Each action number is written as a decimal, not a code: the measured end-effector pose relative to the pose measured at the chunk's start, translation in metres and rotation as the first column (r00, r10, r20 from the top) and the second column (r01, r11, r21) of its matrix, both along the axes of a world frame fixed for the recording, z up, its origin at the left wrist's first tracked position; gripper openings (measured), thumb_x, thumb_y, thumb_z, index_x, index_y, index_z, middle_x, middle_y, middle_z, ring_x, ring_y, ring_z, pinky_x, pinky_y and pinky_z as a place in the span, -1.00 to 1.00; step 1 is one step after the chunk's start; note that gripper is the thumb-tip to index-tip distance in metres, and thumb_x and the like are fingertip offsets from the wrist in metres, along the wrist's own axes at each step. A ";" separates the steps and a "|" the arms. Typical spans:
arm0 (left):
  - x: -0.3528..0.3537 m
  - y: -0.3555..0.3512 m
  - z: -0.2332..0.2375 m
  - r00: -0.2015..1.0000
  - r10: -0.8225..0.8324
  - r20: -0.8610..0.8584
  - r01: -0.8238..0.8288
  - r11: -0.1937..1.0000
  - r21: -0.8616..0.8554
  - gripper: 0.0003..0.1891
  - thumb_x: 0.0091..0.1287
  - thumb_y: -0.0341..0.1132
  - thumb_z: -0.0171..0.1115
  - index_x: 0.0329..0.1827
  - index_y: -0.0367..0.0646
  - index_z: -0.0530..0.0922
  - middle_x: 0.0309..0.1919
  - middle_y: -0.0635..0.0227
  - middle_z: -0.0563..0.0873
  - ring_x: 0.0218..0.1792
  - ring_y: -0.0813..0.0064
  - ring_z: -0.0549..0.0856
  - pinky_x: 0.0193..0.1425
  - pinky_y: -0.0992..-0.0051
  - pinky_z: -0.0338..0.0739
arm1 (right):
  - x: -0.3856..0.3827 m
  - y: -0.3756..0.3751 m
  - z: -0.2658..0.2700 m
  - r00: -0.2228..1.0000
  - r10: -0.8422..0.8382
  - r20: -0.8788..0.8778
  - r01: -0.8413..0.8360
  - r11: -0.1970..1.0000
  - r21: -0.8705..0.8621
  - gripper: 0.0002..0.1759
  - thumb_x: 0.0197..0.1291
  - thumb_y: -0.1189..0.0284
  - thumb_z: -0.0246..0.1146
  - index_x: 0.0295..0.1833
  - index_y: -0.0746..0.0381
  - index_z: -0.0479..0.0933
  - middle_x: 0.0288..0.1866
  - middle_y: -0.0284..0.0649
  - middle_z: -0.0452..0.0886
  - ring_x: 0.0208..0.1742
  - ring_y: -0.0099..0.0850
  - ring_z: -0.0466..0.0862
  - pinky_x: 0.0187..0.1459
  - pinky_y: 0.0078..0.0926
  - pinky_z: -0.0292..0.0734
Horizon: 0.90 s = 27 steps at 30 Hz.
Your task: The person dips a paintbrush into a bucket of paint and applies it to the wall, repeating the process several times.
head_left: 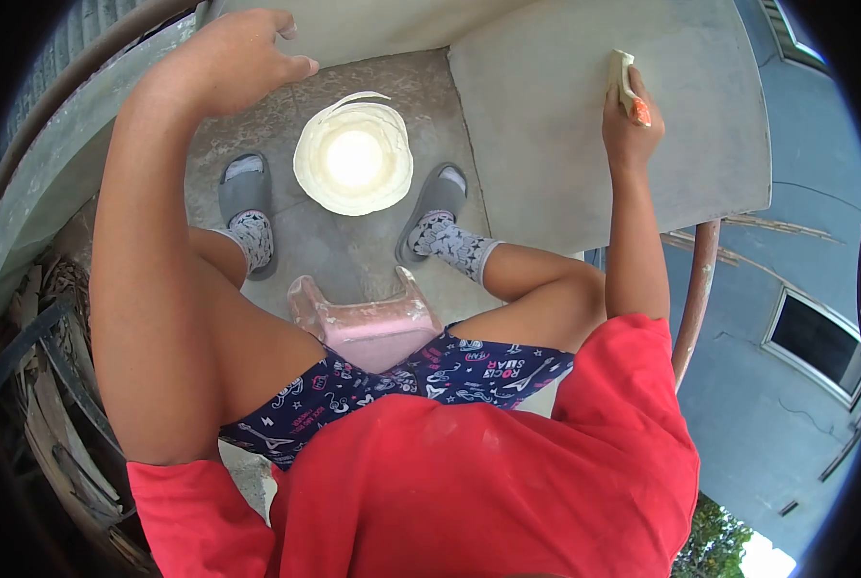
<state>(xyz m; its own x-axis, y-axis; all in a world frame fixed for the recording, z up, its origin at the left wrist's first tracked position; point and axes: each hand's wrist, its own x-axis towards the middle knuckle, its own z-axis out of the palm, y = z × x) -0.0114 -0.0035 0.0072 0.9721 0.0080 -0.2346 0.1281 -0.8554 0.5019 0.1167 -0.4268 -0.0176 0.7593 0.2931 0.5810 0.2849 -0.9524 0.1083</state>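
My right hand [631, 140] is closed around a paintbrush [625, 77], caked in cream paint with an orange patch on its handle. The brush is at the grey wall panel [536, 125] on the right; whether its bristles touch the surface is hard to tell. My left hand [242, 63] is raised at the upper left, empty, with thumb and fingers apart, near the low wall. Between my feet stands a round, cream-coated paint container [310, 178] with a ragged rim. Its inside is washed out by glare.
I sit on a low, paint-spotted pink stool [377, 323] on a concrete floor [334, 255]. A rusty metal rail [698, 289] runs by the right panel, and another rail [40, 116] curves along the left. Dry wood scraps [59, 414] lie at the lower left.
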 end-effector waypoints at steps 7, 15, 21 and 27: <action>0.006 -0.016 0.007 0.998 -0.016 -0.054 0.016 1.000 -0.001 -0.41 0.25 -0.11 0.27 0.25 -0.36 0.48 0.01 -0.17 0.66 0.06 0.01 0.66 0.17 0.24 0.52 | -0.002 0.014 -0.098 0.954 0.119 -0.274 -0.128 0.992 -0.017 -0.56 0.13 0.43 0.24 0.18 0.05 0.56 -0.40 -0.12 0.62 -0.40 -0.12 0.67 -0.34 -0.16 0.61; 0.011 -0.010 -0.009 0.991 -0.017 -0.130 0.037 0.988 0.152 -0.44 0.24 -0.14 0.30 0.22 -0.35 0.50 0.05 -0.13 0.65 0.07 0.01 0.65 0.20 0.22 0.52 | 0.079 0.056 -0.185 0.901 0.022 -0.433 -0.102 0.981 -0.162 -0.57 0.23 0.34 0.20 0.24 -0.02 0.50 -0.28 -0.07 0.65 -0.29 -0.04 0.70 -0.25 -0.08 0.63; 0.011 -0.013 -0.004 0.997 -0.024 -0.077 0.029 0.998 0.058 -0.46 0.24 -0.17 0.31 0.20 -0.36 0.51 0.08 -0.15 0.63 0.10 0.00 0.64 0.21 0.21 0.51 | 0.101 0.051 -0.083 0.974 0.005 -0.225 -0.038 0.989 -0.144 -0.63 0.21 0.32 0.21 0.16 0.03 0.55 -0.39 -0.10 0.64 -0.32 -0.05 0.70 -0.30 -0.07 0.60; 0.006 -0.014 0.007 0.990 -0.008 -0.139 0.017 0.998 0.067 -0.48 0.23 -0.19 0.31 0.17 -0.36 0.52 0.01 -0.15 0.66 0.04 -0.01 0.66 0.18 0.23 0.52 | 0.081 0.069 -0.119 0.940 0.006 -0.341 -0.009 1.000 -0.009 -0.58 0.16 0.39 0.20 0.18 -0.01 0.56 -0.37 -0.06 0.66 -0.33 -0.05 0.70 -0.27 -0.04 0.60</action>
<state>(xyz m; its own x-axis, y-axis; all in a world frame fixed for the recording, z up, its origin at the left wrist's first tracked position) -0.0050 -0.0177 0.0138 0.9303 0.0163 -0.3663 0.1814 -0.8886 0.4212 0.1978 -0.3580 -0.1369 0.9092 0.3042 0.2844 0.3137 -0.9494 0.0127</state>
